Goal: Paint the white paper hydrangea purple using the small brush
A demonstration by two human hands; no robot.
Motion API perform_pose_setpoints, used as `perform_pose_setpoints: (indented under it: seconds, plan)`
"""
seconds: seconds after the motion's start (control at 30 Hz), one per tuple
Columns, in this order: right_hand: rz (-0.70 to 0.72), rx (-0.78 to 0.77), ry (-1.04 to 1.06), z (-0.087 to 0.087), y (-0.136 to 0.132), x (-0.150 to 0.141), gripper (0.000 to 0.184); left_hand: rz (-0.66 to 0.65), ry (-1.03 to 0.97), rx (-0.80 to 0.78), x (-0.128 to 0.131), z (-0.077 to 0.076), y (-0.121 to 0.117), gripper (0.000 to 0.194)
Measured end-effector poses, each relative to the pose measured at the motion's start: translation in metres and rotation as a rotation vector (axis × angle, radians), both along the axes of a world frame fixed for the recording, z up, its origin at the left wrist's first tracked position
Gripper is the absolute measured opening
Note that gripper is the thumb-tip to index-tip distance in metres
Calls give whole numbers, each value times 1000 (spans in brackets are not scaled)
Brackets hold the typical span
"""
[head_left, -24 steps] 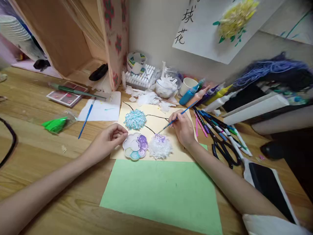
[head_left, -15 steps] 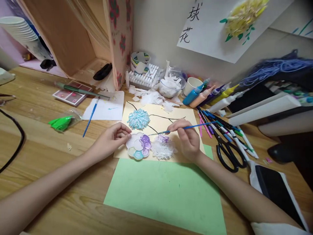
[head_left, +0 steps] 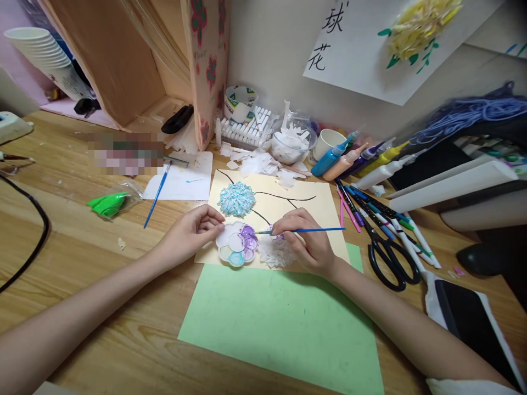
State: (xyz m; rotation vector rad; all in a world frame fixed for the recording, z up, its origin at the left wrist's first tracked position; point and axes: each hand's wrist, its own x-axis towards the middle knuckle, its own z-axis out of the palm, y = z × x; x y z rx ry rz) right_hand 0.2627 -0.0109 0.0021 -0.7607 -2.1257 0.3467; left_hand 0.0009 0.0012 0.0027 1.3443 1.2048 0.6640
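My left hand (head_left: 200,230) pinches the rim of a flower-shaped paint palette (head_left: 230,237), which has purple and pale blue paint in its wells. In my right hand (head_left: 308,244) is a thin blue paintbrush (head_left: 319,230), held almost level, its tip at the purple well. Under that hand lies a white paper-scrap flower (head_left: 275,253) with some purple on its upper part, partly hidden by my fingers. A blue-and-white paper flower (head_left: 237,198) sits above the palette on a cream sheet (head_left: 317,189) with drawn black branches.
A green sheet (head_left: 280,323) lies in front. Black-handled scissors (head_left: 393,263) and several pens (head_left: 382,216) are at the right. Paint bottles (head_left: 331,158) and a bowl of paper scraps (head_left: 292,142) stand behind. Another blue brush (head_left: 157,195) lies left, near a green bag (head_left: 107,204).
My right hand has carried the brush from the white flower's top leftward to the palette's purple well, tilting it nearly level. My left hand stays on the palette; the whole view has shifted slightly.
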Motion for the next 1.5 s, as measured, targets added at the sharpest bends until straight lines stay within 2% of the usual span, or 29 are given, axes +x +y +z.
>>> perform_pose_setpoints:
  seconds: [0.13, 0.2, 0.3, 0.37, 0.43, 0.5, 0.6, 0.7, 0.93, 1.27, 1.5]
  plan:
    - [10, -15, 24, 2, 1, 0, 17, -3, 9, -9, 0, 1, 0, 28]
    - [-14, -13, 106, 6, 4, 3, 19, 0, 15, -11, 0, 1, 1, 29]
    - [-165, -83, 460, 14, 10, 13, 19, -2, 18, -10, 0, 2, 1, 29]
    - [-278, -221, 711, 15, 12, 21, 14, -22, 25, -12, 0, 1, 1, 29]
    - [-358, -413, 845, 8, 10, 30, 7, -26, 39, -2, -2, 0, 2, 29]
    - [-441, -588, 916, -4, 4, 36, 12, -18, 55, 4, -4, -1, 3, 30]
    - [-521, -685, 952, -25, -7, 40, 17, -15, 63, -5, -7, -1, 5, 32]
    - [-527, -632, 914, -33, -15, 40, 14, -16, 82, -9, -8, -1, 8, 33]
    - [-435, -368, 677, -26, -26, 37, 7, -28, 116, -26, -8, 1, 8, 32]
    - [-373, -324, 500, -27, -32, 39, 14, -17, 145, -64, -10, 0, 8, 30]
    - [-373, -217, 458, -27, -33, 39, 16, -21, 141, -63, -8, 1, 8, 29]
